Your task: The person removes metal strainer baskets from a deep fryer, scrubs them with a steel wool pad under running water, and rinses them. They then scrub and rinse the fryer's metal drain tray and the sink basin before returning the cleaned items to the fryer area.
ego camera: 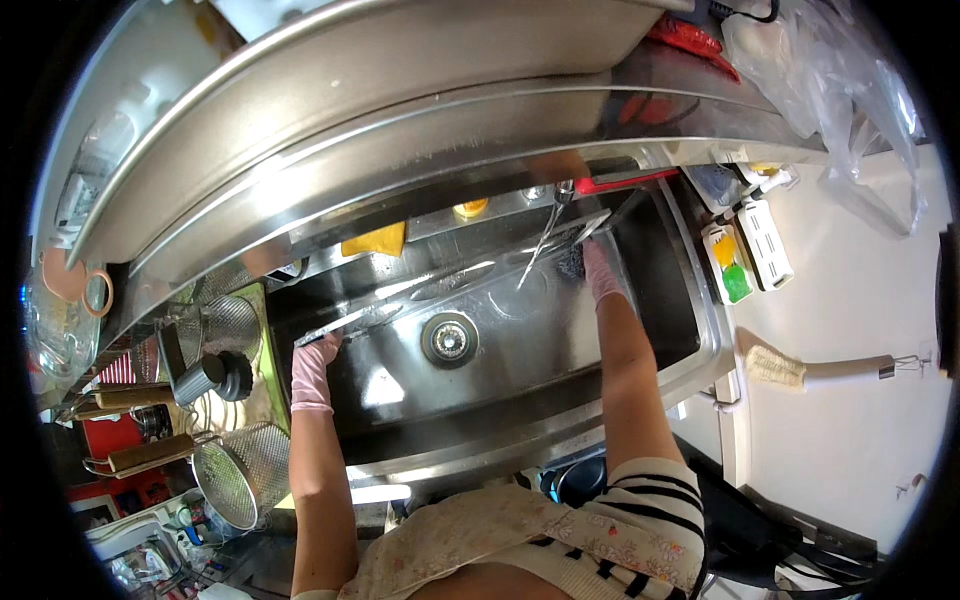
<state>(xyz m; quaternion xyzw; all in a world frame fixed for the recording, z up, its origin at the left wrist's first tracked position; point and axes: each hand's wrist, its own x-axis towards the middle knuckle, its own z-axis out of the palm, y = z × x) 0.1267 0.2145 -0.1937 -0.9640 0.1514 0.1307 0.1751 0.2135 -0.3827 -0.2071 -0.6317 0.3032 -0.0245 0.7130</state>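
Observation:
Both of my hands wear pink gloves and reach into a stainless steel sink. My left hand grips the left end of a long, shiny metal panel or tray, which lies slantwise across the basin. Its exact shape is hard to tell among the reflections. My right hand is near the panel's right end, its fingers on a dark mesh scrubber; the fingertips are partly hidden. Between the hands, water runs from a faucet into the basin. The round drain strainer sits below the panel.
A large steel ledge overhangs the sink's back. A yellow cloth lies behind the basin. Mesh strainers crowd the left side. On the right wall are a white caddy with sponges and a hanging brush.

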